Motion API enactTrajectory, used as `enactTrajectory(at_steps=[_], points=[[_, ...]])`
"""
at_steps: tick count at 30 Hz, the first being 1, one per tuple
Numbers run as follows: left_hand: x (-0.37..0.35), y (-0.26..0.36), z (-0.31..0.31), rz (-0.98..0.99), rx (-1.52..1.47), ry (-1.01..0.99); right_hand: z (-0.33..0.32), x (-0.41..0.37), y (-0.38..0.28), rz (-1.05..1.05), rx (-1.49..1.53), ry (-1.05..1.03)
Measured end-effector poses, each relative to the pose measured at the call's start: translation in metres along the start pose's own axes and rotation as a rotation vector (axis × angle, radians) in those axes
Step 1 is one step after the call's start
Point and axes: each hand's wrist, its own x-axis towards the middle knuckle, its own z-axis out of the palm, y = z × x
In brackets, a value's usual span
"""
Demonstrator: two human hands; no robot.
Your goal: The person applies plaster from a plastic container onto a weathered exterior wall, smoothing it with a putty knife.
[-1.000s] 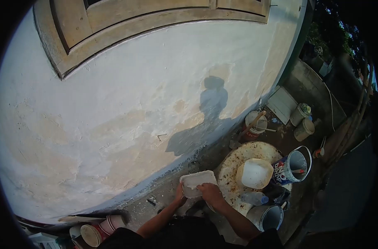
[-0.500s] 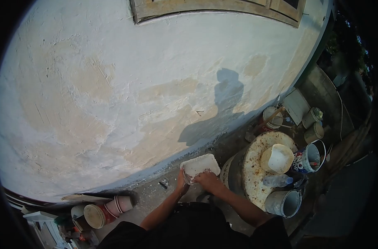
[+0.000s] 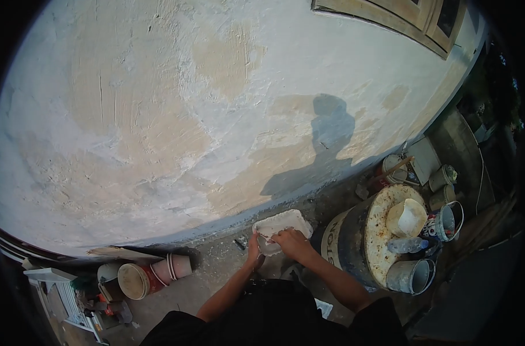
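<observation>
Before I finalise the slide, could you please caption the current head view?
Left hand holding a pale tray, right hand over it, before a patchy wall, beside a rusty-topped drum.

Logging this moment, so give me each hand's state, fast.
Left hand: closed, holding the pale tray by its edge.
Right hand: curled over the tray; whether it holds anything cannot be told.

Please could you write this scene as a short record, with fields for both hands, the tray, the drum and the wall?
Left hand: holds the left side of the tray
Right hand: at the tray; any tool in it is unclear
Tray: whitish, in front of the person
Drum: right of the tray, rust-spotted top, with a clear bottle and a pale tub on it
Wall: whitish, beige patches, a person's shadow
</observation>
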Motion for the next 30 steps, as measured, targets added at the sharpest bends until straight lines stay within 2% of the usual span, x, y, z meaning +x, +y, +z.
enactTrajectory(at_steps=[4, 10, 14, 19, 22, 25, 30], points=[[-0.021, 0.032, -0.012, 0.069, 0.013, 0.043, 0.004, 0.020, -0.029, -0.077, -0.002, -0.134], [-0.058, 0.068, -0.037, 0.151, -0.051, 0.131, -0.002, 0.056, -0.059, -0.127, 0.033, 0.033], [-0.079, 0.090, -0.039, 0.289, -0.050, 0.142, 0.014, 0.081, -0.082, -0.275, 0.018, -0.100], [-0.101, 0.094, -0.075, 0.429, -0.198, 0.284, 0.035, 0.098, -0.115, -0.531, -0.018, -0.248], [-0.114, 0.099, -0.087, 0.490, -0.176, 0.366, 0.020, 0.116, -0.132, -0.563, 0.065, -0.275], [-0.121, 0.095, -0.101, 0.529, -0.171, 0.431, 0.026, 0.134, -0.138, -0.666, 0.161, -0.070], [-0.124, 0.099, -0.084, 0.630, -0.225, 0.530, 0.048, 0.137, -0.134, -0.750, 0.113, -0.244]])
